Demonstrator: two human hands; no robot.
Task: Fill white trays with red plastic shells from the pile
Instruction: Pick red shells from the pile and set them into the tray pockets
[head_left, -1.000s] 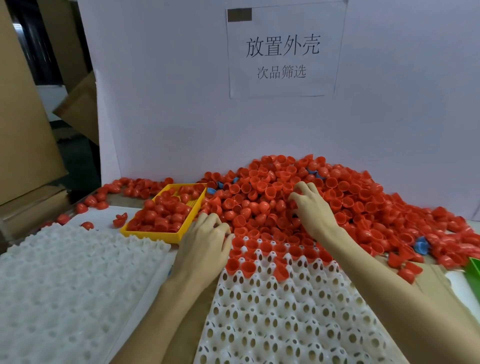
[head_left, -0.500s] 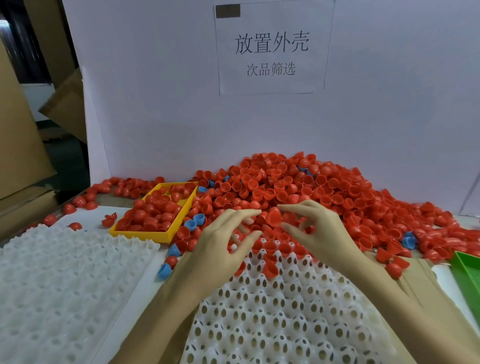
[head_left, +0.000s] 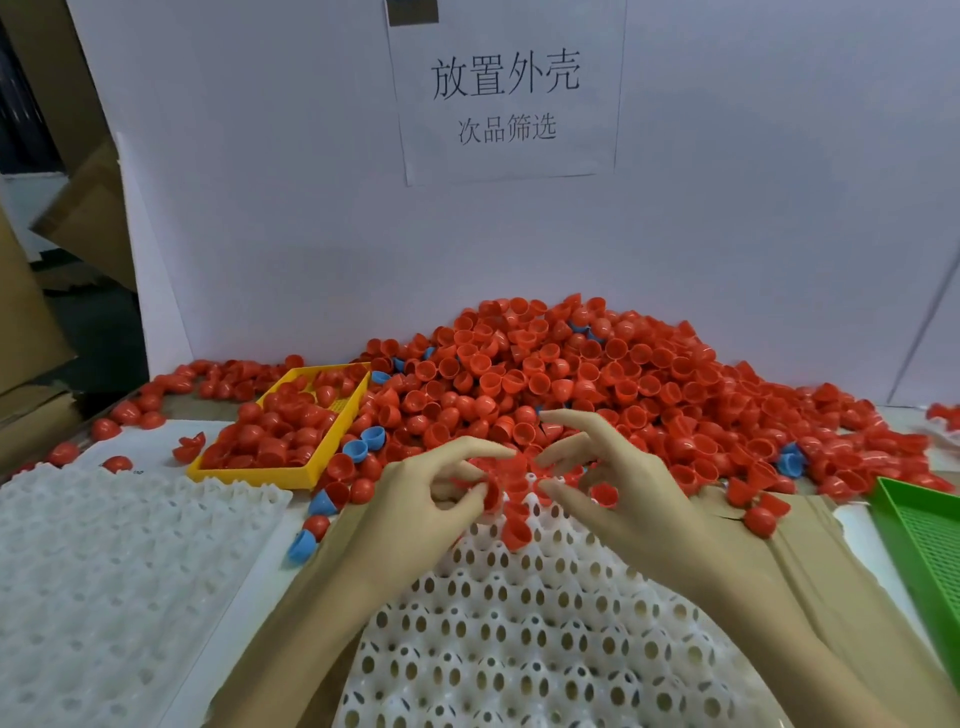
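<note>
Left hand (head_left: 415, 499) pinching a red plastic half-sphere shell (head_left: 491, 493), right hand (head_left: 618, 488) curled around another red shell (head_left: 604, 493), perforated white plastic tray (head_left: 519, 634) cut off at 6 o'clock, far rows hidden under hands, red shell pile (head_left: 571, 374) at 12 o'clock.

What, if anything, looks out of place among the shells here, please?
Blue shells are mixed into the red pile, several lying loose beside the yellow tray. A broken-looking red shell sits left of that tray.
</note>
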